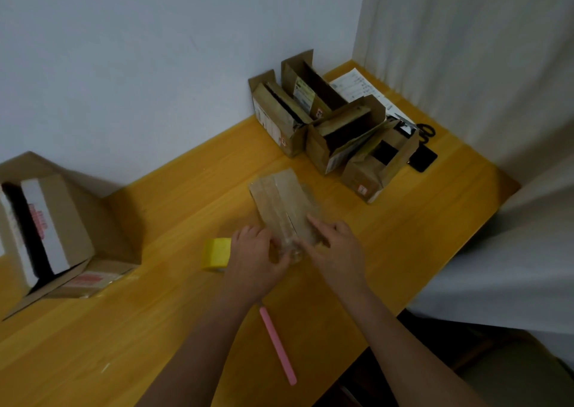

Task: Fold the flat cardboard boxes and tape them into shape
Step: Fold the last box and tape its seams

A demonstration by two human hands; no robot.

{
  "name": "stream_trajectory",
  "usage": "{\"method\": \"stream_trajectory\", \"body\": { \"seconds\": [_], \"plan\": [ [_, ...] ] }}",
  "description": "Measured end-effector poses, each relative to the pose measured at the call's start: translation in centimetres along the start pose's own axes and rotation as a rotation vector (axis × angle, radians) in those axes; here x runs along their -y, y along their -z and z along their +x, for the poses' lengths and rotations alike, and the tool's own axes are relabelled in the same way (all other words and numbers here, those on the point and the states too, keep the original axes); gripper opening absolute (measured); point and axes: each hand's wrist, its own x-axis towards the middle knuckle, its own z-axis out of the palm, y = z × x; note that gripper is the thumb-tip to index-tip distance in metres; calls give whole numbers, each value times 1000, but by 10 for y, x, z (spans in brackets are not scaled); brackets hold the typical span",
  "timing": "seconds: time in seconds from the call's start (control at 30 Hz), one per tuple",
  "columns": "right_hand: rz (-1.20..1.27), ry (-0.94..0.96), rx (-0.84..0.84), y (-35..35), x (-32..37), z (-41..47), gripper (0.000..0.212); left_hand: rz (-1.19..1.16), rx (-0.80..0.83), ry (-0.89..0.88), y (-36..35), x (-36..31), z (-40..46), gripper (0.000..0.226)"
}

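Observation:
A small brown cardboard box lies on the yellow table at the centre, with clear tape along its top seam. My left hand and my right hand meet at the box's near end, fingers on the tape there. My right hand's fingers lie flat on the top near the edge. My left hand's fingers curl round the near end; the exact grip is blurred. A yellow tape roll stands just left of my left hand.
Several folded open boxes stand at the back right corner, with papers, black scissors and a black phone behind them. A larger open box sits at the left. A pink stick lies near the front edge.

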Motion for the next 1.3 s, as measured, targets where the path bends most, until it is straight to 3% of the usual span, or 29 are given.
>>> {"method": "stream_trajectory", "body": {
  "seconds": [0.13,0.2,0.27,0.37,0.53,0.67,0.9,1.17,1.3],
  "plan": [
    [-141,-27,39,-4,10,9,54,82,6,-9,3,-3,6,21],
    [-236,10,30,-8,24,15,39,67,35,-29,6,0,5,28],
    [-117,37,48,-13,33,15,21,95,47,-37,11,9,-1,44],
    [-20,157,95,-25,26,9,30,121,98,93,22,29,-8,59],
    [-69,156,54,-27,32,3,47,-11,169,154,31,50,0,45],
    [-123,172,11,-31,34,3,39,-81,321,155,41,54,0,41],
    [-66,146,40,-27,36,7,43,93,328,251,52,67,-19,45],
    [-121,224,10,-31,35,3,50,-130,200,262,31,73,-28,23],
    [-220,386,-128,-22,33,-26,42,-267,194,316,31,76,-26,13]
  ]
}}
